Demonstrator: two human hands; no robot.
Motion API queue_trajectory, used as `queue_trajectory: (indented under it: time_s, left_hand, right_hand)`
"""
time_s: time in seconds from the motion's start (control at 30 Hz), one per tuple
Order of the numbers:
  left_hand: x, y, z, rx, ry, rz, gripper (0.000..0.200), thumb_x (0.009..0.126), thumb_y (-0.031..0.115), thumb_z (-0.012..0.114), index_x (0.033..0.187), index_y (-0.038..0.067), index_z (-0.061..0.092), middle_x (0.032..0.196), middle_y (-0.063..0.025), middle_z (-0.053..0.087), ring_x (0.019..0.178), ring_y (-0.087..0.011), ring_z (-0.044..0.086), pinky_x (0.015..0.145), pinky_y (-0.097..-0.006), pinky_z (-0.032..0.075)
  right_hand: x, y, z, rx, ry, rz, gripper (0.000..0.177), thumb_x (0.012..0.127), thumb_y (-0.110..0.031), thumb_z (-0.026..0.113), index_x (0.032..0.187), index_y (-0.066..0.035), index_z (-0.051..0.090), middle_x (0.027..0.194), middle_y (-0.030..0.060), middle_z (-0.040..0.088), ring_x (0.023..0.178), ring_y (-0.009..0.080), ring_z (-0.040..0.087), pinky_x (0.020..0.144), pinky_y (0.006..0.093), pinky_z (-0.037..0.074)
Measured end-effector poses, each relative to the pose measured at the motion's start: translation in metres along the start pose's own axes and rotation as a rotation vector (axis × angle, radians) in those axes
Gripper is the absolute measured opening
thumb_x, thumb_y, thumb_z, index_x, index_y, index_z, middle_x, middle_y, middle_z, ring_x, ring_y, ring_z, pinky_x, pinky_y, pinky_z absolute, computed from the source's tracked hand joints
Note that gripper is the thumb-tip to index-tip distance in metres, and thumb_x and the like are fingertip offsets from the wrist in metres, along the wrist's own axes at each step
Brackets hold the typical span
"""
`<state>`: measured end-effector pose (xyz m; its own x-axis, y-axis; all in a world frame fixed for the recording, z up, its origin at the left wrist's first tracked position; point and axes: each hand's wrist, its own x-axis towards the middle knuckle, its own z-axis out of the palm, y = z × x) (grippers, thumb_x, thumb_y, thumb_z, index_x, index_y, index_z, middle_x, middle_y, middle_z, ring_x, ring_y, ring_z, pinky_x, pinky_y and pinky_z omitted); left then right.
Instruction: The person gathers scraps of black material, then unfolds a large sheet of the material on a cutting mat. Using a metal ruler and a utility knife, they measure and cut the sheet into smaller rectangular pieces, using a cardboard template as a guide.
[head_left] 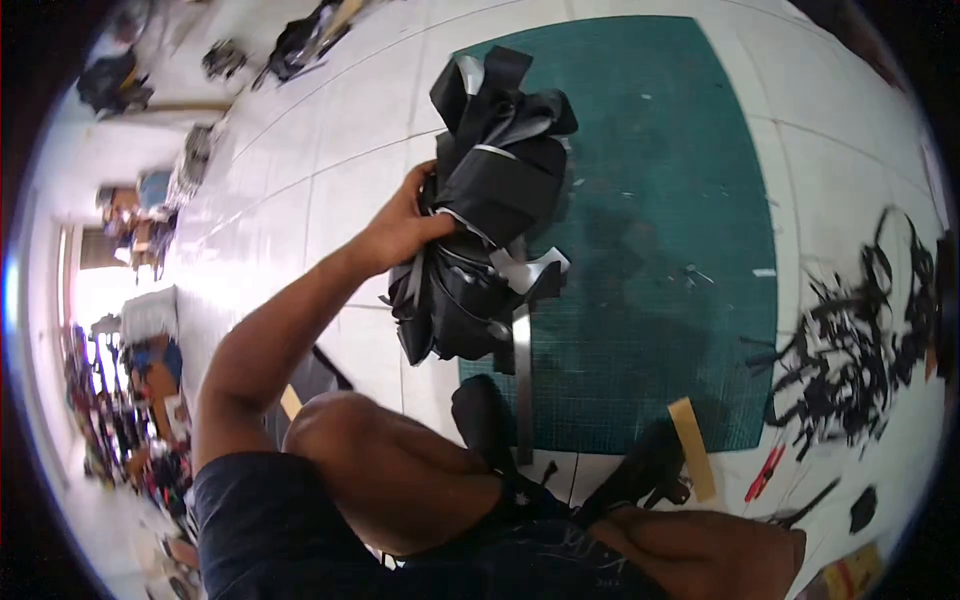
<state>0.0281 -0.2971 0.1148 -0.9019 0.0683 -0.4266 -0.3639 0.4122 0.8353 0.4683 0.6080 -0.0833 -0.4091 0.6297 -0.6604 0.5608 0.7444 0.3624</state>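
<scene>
My left hand [405,225] is closed on the left side of a bundle of black fabric pieces [500,190]. The fingers go behind it and the thumb lies across the front. Loose folds and strips with silvery-grey undersides stick out at its top and lower right. The bundle overlaps the left edge of a green cutting mat [680,330] on the floor. Beneath its lower end, a metal ruler [523,390] runs along the mat's left side toward my feet. My right hand does not show.
A tan strip [692,450] lies by my right foot, with a red-handled tool [765,473] beside it. Black scraps [840,350] are heaped on the tiles right of the mat. Small white bits dot the mat. Piled goods [150,340] line the far left.
</scene>
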Motion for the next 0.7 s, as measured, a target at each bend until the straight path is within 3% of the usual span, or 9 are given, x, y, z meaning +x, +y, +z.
queue_trajectory:
  time_s: [0.07, 0.13, 0.2, 0.27, 0.3, 0.33, 0.5, 0.6, 0.7]
  left_hand:
    - [-0.017, -0.018, -0.003, -0.008, 0.080, -0.010, 0.086, 0.077, 0.008, 0.070, 0.147, -0.001, 0.022, 0.129, -0.0177, 0.053, 0.115, -0.0235, 0.055, 0.102, -0.0325, 0.043]
    - [-0.030, -0.037, 0.000, -0.020, 0.165, -0.067, 0.088, 0.077, 0.006, 0.068, 0.149, -0.002, 0.018, 0.130, -0.0173, 0.051, 0.117, -0.0226, 0.053, 0.103, -0.0314, 0.040]
    - [-0.040, -0.066, 0.007, -0.098, 0.241, -0.046, 0.089, 0.077, 0.006, 0.067, 0.149, -0.002, 0.017, 0.130, -0.0168, 0.051, 0.118, -0.0227, 0.052, 0.104, -0.0312, 0.039]
    - [-0.066, -0.075, 0.010, -0.210, 0.256, -0.113, 0.089, 0.077, 0.006, 0.067, 0.149, -0.003, 0.016, 0.131, -0.0164, 0.051, 0.119, -0.0224, 0.052, 0.104, -0.0313, 0.038]
    - [-0.079, -0.079, 0.009, -0.263, 0.264, -0.139, 0.089, 0.077, 0.006, 0.067, 0.149, -0.003, 0.016, 0.131, -0.0162, 0.051, 0.119, -0.0222, 0.052, 0.105, -0.0314, 0.038]
    - [-0.094, -0.083, 0.008, -0.292, 0.312, -0.154, 0.089, 0.077, 0.006, 0.067, 0.149, -0.004, 0.016, 0.130, -0.0169, 0.051, 0.119, -0.0223, 0.052, 0.104, -0.0316, 0.039]
    - [-0.169, -0.115, -0.005, -0.426, 0.558, -0.151, 0.087, 0.078, 0.006, 0.067, 0.149, -0.002, 0.018, 0.132, -0.0153, 0.050, 0.120, -0.0209, 0.052, 0.104, -0.0320, 0.038]
    - [-0.216, -0.114, 0.006, -0.517, 0.719, -0.207, 0.088, 0.078, 0.006, 0.070, 0.149, 0.000, 0.019, 0.135, -0.0123, 0.049, 0.123, -0.0194, 0.050, 0.106, -0.0319, 0.036]
    - [-0.260, -0.117, 0.020, -0.546, 0.909, -0.157, 0.090, 0.078, 0.006, 0.071, 0.150, 0.000, 0.018, 0.134, -0.0140, 0.049, 0.123, -0.0198, 0.050, 0.106, -0.0317, 0.036]
  right_hand:
    - [0.035, -0.007, -0.042, -0.228, 0.058, -0.092, 0.045, 0.088, -0.036, 0.074, 0.104, 0.004, 0.059, 0.097, 0.0175, 0.065, 0.092, 0.0288, 0.063, 0.083, 0.0371, 0.050]
    - [0.058, -0.073, -0.119, 0.152, 0.266, -0.304, 0.043, 0.093, -0.029, 0.066, 0.121, 0.002, 0.053, 0.110, 0.0186, 0.064, 0.102, 0.0289, 0.062, 0.089, 0.0379, 0.049]
    - [0.045, -0.201, -0.203, 0.640, 0.346, -0.722, 0.046, 0.099, -0.021, 0.058, 0.139, 0.000, 0.047, 0.122, 0.0198, 0.062, 0.112, 0.0291, 0.062, 0.095, 0.0388, 0.048]
    - [-0.021, -0.353, -0.284, 0.325, 0.406, -0.852, 0.040, 0.101, -0.016, 0.054, 0.138, -0.001, 0.048, 0.126, 0.0175, 0.061, 0.114, 0.0285, 0.061, 0.097, 0.0380, 0.047]
    - [-0.029, -0.416, -0.302, 0.350, 0.378, -0.952, 0.033, 0.100, -0.019, 0.056, 0.125, 0.003, 0.054, 0.117, 0.0184, 0.061, 0.109, 0.0273, 0.060, 0.096, 0.0360, 0.045]
    - [-0.042, -0.475, -0.316, 0.324, 0.337, -1.110, 0.034, 0.100, -0.016, 0.058, 0.129, 0.002, 0.055, 0.125, 0.0172, 0.059, 0.115, 0.0277, 0.059, 0.097, 0.0376, 0.048]
    - [-0.180, -0.705, -0.332, -0.031, 0.354, -1.690, 0.038, 0.096, -0.022, 0.061, 0.128, -0.002, 0.056, 0.131, 0.0170, 0.055, 0.124, 0.0340, 0.052, 0.104, 0.0414, 0.042]
    - [-0.204, -0.783, -0.298, -0.010, 0.579, -1.851, 0.040, 0.098, -0.027, 0.057, 0.130, -0.003, 0.054, 0.134, 0.0172, 0.053, 0.129, 0.0359, 0.046, 0.107, 0.0432, 0.035]
    - [-0.193, -0.837, -0.266, -0.116, 0.784, -1.769, 0.047, 0.100, -0.038, 0.051, 0.135, -0.006, 0.052, 0.141, 0.0165, 0.049, 0.134, 0.0355, 0.042, 0.109, 0.0464, 0.033]
